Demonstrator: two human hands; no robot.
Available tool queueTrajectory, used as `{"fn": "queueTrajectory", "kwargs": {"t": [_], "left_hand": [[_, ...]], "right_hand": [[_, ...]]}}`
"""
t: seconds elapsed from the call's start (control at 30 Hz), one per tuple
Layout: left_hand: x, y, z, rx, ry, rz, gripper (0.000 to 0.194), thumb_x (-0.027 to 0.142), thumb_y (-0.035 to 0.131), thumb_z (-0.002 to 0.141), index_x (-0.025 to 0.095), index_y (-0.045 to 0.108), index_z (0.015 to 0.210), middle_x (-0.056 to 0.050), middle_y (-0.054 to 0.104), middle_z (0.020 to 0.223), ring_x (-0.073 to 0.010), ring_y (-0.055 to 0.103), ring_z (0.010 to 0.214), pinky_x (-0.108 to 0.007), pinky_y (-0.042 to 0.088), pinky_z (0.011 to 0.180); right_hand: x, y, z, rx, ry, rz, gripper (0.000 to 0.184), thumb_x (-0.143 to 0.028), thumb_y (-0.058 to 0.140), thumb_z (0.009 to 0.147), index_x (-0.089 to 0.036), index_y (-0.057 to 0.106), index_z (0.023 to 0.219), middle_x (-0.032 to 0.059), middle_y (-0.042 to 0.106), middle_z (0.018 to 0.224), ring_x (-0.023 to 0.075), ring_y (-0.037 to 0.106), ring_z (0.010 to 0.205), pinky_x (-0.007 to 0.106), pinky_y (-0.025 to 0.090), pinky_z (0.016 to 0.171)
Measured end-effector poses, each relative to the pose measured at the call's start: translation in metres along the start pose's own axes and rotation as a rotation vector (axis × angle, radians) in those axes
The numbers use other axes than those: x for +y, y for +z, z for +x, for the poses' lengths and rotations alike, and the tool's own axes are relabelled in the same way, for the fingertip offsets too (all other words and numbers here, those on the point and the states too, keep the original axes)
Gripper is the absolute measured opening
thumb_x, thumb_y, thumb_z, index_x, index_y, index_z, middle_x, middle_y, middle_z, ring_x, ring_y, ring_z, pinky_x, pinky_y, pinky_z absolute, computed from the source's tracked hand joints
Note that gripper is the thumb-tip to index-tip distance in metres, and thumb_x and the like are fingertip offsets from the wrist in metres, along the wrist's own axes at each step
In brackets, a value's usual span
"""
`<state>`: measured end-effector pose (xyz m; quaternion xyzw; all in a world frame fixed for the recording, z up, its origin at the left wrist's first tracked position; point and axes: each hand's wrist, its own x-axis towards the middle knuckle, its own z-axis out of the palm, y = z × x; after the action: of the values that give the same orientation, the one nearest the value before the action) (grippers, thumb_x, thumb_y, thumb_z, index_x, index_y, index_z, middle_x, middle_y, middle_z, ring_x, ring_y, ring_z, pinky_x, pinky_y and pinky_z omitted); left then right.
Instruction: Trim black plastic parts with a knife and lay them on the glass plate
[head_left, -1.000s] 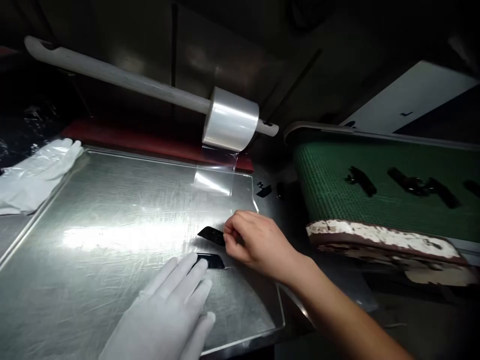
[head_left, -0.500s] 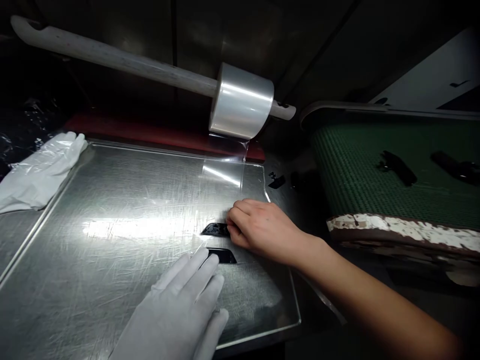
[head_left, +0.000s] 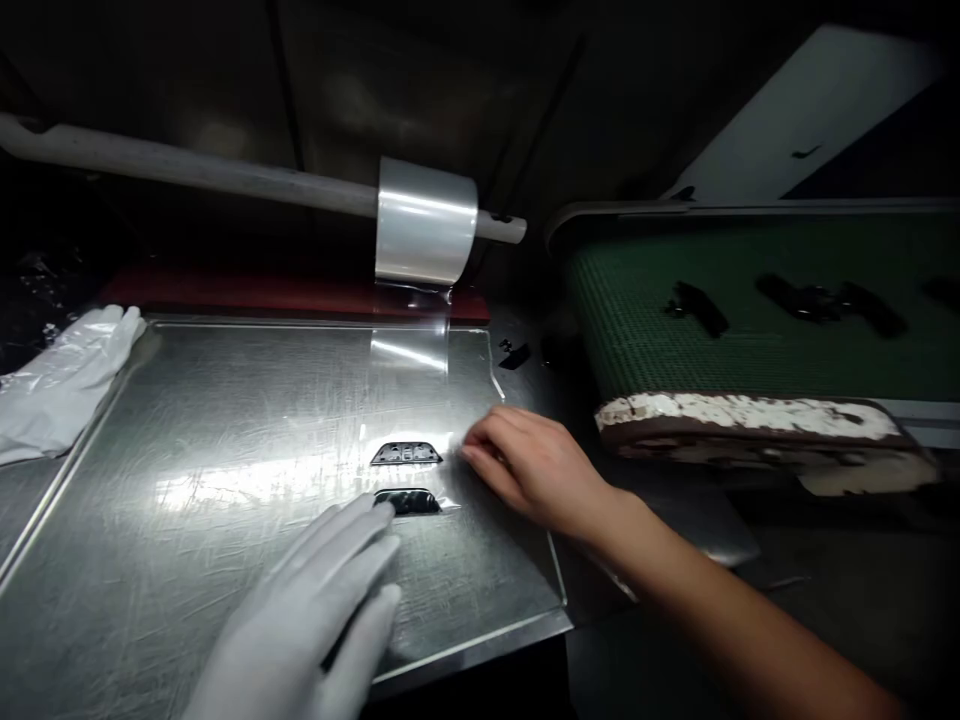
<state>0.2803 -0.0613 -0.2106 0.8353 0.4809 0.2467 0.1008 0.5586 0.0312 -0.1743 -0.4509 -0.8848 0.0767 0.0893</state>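
My left hand [head_left: 300,600], in a white glove, lies with its fingers stretched out. Its fingertips touch the left end of a glossy black trapezoid part [head_left: 409,502] on the scratched metal plate [head_left: 247,400]. Just beyond that part is a second black trapezoid part [head_left: 406,454] whose upper face shows ribs and small holes. My bare right hand [head_left: 536,465] is to the right of it, thumb and fingertips pinched together. Whatever is between those fingertips is too small to make out. Transparent film [head_left: 410,350] hangs from a roll [head_left: 426,220] onto the plate's far edge.
The roll sits on a pale horizontal bar [head_left: 225,172]. A white glove [head_left: 67,380] rests at the left. To the right, a green conveyor belt [head_left: 637,360] carries several dark parts [head_left: 699,308]. A small black part [head_left: 514,354] lies beyond the plate's right corner.
My right hand has drawn away to the right from the farther black part, so its whole outline now shows. My left hand uncovers more of the nearer part. The camera view has shifted right.
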Motion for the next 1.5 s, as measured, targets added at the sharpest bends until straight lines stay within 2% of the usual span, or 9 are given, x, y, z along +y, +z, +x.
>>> {"fn": "queueTrajectory", "kwargs": {"t": [0.1, 0.2, 0.33, 0.53, 0.83, 0.97, 1.1, 1.3, 1.5], "left_hand": [[-0.018, -0.006, -0.012, 0.006, -0.117, -0.04, 0.043, 0.048, 0.058, 0.099, 0.043, 0.057, 0.142, 0.006, 0.062, 0.15, -0.0268, 0.063, 0.134, -0.051, 0.061, 0.106], [-0.037, -0.016, -0.002, -0.015, -0.127, -0.033, 0.042, 0.054, 0.057, 0.098, 0.044, 0.059, 0.139, 0.007, 0.057, 0.155, -0.0287, 0.059, 0.138, -0.054, 0.049, 0.118], [-0.045, -0.029, 0.042, -0.064, 0.002, 0.035, 0.044, 0.057, 0.045, 0.101, 0.03, 0.066, 0.128, 0.003, 0.055, 0.154, -0.0359, 0.056, 0.138, -0.057, 0.046, 0.116], [-0.043, -0.031, 0.077, -0.138, 0.045, 0.041, 0.037, 0.05, 0.056, 0.098, 0.026, 0.069, 0.124, -0.008, 0.056, 0.151, -0.0379, 0.061, 0.129, -0.051, 0.056, 0.104], [-0.053, -0.015, 0.071, -0.246, -0.064, -0.077, 0.031, 0.04, 0.064, 0.097, 0.024, 0.071, 0.122, -0.009, 0.05, 0.161, -0.031, 0.035, 0.155, -0.052, 0.036, 0.126], [-0.053, -0.015, 0.071, -0.25, -0.059, -0.067, 0.033, 0.041, 0.063, 0.098, 0.023, 0.071, 0.124, -0.01, 0.048, 0.163, -0.0309, 0.033, 0.156, -0.053, 0.036, 0.126], [-0.054, -0.017, 0.07, -0.259, -0.066, -0.071, 0.033, 0.039, 0.064, 0.097, 0.025, 0.071, 0.126, -0.007, 0.049, 0.162, -0.0335, 0.033, 0.156, -0.056, 0.036, 0.126], [-0.053, -0.02, 0.07, -0.262, -0.055, -0.059, 0.035, 0.041, 0.064, 0.097, 0.025, 0.07, 0.127, -0.008, 0.045, 0.165, -0.0363, 0.031, 0.156, -0.059, 0.037, 0.124], [-0.013, -0.025, 0.079, -0.284, 0.174, 0.05, 0.024, 0.024, 0.056, 0.098, 0.024, 0.074, 0.114, -0.011, 0.072, 0.115, -0.0296, 0.066, 0.11, -0.047, 0.056, 0.097]], "right_hand": [[0.013, -0.003, -0.08, 0.105, 0.171, 0.121, 0.013, -0.027, 0.052, 0.108, -0.02, 0.063, 0.103, 0.0033, 0.067, 0.091, 0.0176, 0.064, 0.083, 0.03, 0.051, 0.075], [0.038, 0.008, -0.154, 0.267, 0.4, -0.044, 0.027, -0.033, 0.055, 0.106, -0.019, 0.061, 0.127, 0.0129, 0.066, 0.119, 0.0291, 0.062, 0.112, 0.044, 0.051, 0.097], [0.065, 0.021, -0.199, 0.233, 0.501, -0.129, 0.031, -0.036, 0.051, 0.106, -0.018, 0.063, 0.128, 0.0154, 0.066, 0.121, 0.0346, 0.061, 0.116, 0.053, 0.051, 0.099], [0.048, 0.011, -0.177, 0.262, 0.442, -0.032, 0.019, -0.029, 0.044, 0.109, -0.02, 0.06, 0.114, 0.0116, 0.067, 0.108, 0.0251, 0.068, 0.095, 0.039, 0.057, 0.081], [-0.023, 0.015, -0.01, 0.077, -0.019, 0.057, 0.02, -0.028, 0.053, 0.108, -0.02, 0.07, 0.117, 0.0068, 0.071, 0.106, 0.0217, 0.065, 0.097, 0.033, 0.052, 0.082], [-0.033, 0.017, 0.02, 0.009, -0.07, 0.01, 0.019, -0.026, 0.057, 0.107, -0.022, 0.074, 0.114, 0.0056, 0.073, 0.101, 0.0211, 0.064, 0.089, 0.031, 0.047, 0.069], [-0.012, 0.007, -0.004, -0.001, -0.044, -0.017, 0.021, -0.024, 0.055, 0.107, -0.021, 0.075, 0.113, 0.007, 0.073, 0.102, 0.0215, 0.065, 0.092, 0.032, 0.049, 0.073], [0.042, 0.005, -0.105, 0.128, 0.187, -0.058, 0.024, -0.028, 0.052, 0.108, -0.023, 0.073, 0.118, 0.0076, 0.074, 0.111, 0.0235, 0.069, 0.099, 0.036, 0.056, 0.085], [0.072, 0.028, -0.187, 0.404, 0.391, -0.147, 0.027, -0.032, 0.054, 0.105, -0.016, 0.075, 0.114, 0.013, 0.072, 0.103, 0.0322, 0.068, 0.095, 0.049, 0.055, 0.086]]}}
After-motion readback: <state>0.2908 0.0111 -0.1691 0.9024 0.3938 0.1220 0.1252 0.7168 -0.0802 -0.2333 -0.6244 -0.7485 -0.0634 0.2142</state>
